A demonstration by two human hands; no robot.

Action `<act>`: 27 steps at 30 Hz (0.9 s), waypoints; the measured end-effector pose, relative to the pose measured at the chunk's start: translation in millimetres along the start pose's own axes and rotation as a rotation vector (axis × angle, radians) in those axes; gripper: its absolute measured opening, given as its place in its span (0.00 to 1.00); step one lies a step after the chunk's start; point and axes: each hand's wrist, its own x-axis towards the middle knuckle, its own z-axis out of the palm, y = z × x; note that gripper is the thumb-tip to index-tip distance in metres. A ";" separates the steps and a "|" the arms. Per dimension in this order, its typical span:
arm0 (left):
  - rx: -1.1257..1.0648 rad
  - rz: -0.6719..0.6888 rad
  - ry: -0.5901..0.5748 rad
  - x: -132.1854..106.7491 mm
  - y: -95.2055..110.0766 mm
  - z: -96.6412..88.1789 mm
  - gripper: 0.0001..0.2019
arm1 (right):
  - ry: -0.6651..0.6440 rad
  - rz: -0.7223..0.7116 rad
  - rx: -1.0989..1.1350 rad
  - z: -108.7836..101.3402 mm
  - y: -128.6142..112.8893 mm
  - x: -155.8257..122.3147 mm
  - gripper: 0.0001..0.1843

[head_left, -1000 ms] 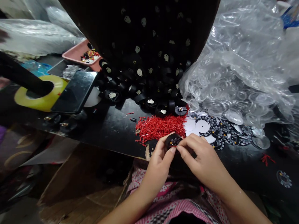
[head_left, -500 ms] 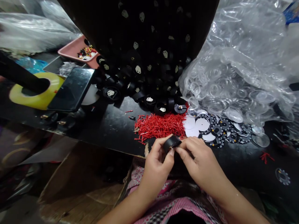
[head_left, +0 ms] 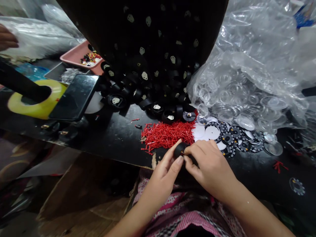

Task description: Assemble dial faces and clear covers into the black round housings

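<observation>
A small round black gauge housing [head_left: 179, 149] is held above the table's front edge, with a brass-coloured bit at its near side. My left hand [head_left: 166, 176] closes round its left side, thumb in front. The pinched fingertips of my right hand [head_left: 209, 166] touch it from the right at the brass bit; whether they also hold a tiny part is hidden. Just beyond lies a heap of thin red pointers [head_left: 168, 135]. Beside it are white discs [head_left: 212, 132] and black printed dials [head_left: 235, 132]. More black housings [head_left: 170, 115] spill from a large dark container behind.
A plastic bag of clear round covers [head_left: 227, 102] fills the right back. To the left are a phone [head_left: 75, 97], a yellow tape roll [head_left: 46, 110] and a pink tray [head_left: 71, 57] of small parts. Another person's hand [head_left: 7, 38] shows at far left.
The black housing has turned within my fingers, and my right fingertips have shifted onto its near side. Another person's hand has appeared at the upper left. The view has shifted slightly.
</observation>
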 end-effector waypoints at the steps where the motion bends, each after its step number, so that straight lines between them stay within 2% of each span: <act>1: -0.024 -0.013 0.020 -0.9 -2.0 2.1 0.17 | 0.006 -0.018 -0.030 1.2 -0.6 0.9 0.09; 3: -0.160 -0.085 0.061 -1.8 -7.5 7.6 0.16 | 0.038 -0.009 -0.047 2.5 -3.8 2.9 0.10; 6: -0.348 -0.176 0.090 0.3 -16.0 14.2 0.17 | 0.044 0.140 -0.005 0.0 -9.3 5.5 0.09; 9: -0.230 -0.117 0.033 5.2 -20.0 13.1 0.19 | -0.109 0.258 0.125 -9.5 0.0 6.9 0.08; 11: -0.174 -0.089 -0.002 8.1 -19.8 10.3 0.20 | -0.133 0.262 0.198 -18.2 21.7 8.5 0.07; 12: -0.191 -0.083 -0.001 9.0 -19.1 9.5 0.20 | -0.081 0.276 0.179 -22.5 36.6 9.9 0.07; 13: -0.227 -0.078 0.012 9.6 -18.4 9.3 0.20 | 0.053 0.333 0.092 -26.3 52.8 11.4 0.07; 14: -0.264 -0.072 0.029 9.8 -17.6 9.8 0.19 | 0.160 0.411 -0.055 -29.7 69.1 13.1 0.09; 15: -0.286 -0.065 0.042 9.8 -16.9 10.8 0.19 | 0.210 0.478 -0.203 -32.5 84.0 14.4 0.11; 18: -0.274 -0.059 0.035 10.1 -16.8 14.0 0.17 | 0.166 0.510 -0.355 -37.7 111.1 14.6 0.10; 20: -0.291 -0.050 0.030 10.9 -18.7 14.2 0.17 | 0.172 0.455 -0.270 -38.6 113.6 11.2 0.08; 22: -0.334 -0.040 0.030 11.8 -21.5 12.9 0.17 | 0.241 0.422 -0.146 -37.8 109.9 6.8 0.07; 24: -0.369 -0.037 0.029 12.3 -23.5 11.4 0.17 | 0.305 0.437 -0.060 -36.3 107.0 3.4 0.06; 27: -0.409 -0.050 0.048 12.7 -22.2 11.0 0.15 | 0.325 0.500 -0.050 -35.7 106.3 1.0 0.04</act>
